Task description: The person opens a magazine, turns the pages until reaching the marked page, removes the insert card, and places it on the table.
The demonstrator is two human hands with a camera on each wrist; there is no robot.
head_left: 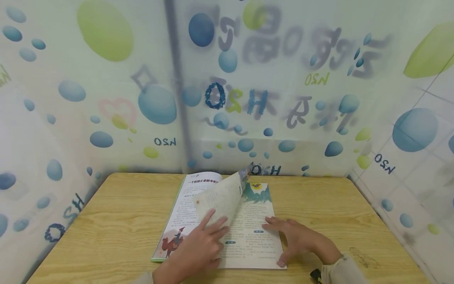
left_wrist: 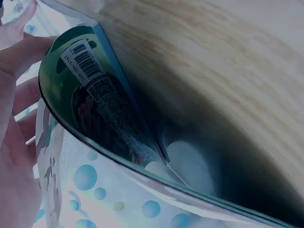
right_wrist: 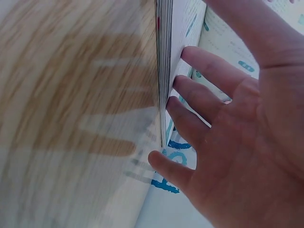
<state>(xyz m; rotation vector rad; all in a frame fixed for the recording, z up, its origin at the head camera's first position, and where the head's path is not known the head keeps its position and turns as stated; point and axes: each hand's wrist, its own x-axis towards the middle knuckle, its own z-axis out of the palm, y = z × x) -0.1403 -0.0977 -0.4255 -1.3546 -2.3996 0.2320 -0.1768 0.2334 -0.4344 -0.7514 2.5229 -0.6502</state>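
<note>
- On the wooden surface (head_left: 106, 221), near the middle, an open magazine (head_left: 248, 236) lay flat, with its top edge at 12 o'clock, close to the wall.
- Both hands were at the 6 o'clock edge of the surface, just below the magazine.
- The left hand (head_left: 198, 246) rested on the left side of the magazine. Its fingers (head_left: 209, 217) were mostly straight and spread, and they touched a curled page (head_left: 221, 197).
- That page stood up and bent over toward 1 o'clock, between the two sides of the magazine.
- I could not tell if the thumb pinched the page from behind.
- The right hand (head_left: 299, 238) lay flat on the right page, at about 4 o'clock from the middle fold. Its fingers were straight and spread, and it pressed the page down without gripping anything.
- From the right wrist view, the fingers (right_wrist: 209, 71) of the right hand lay on the printed page, beside the stacked page edges (right_wrist: 164, 61).
- From the left wrist view, the magazine's green back cover (left_wrist: 80, 85) with a barcode (left_wrist: 80, 57) was bent into a curve, with the left hand's fingers beside it at 9 o'clock.
- A picture of a red camel (head_left: 172, 244) showed on the left page, at the bottom corner.
- A wall covering with blue and green bubbles (head_left: 156, 104) stood around the surface at 9, 12 and 3 o'clock.
</note>
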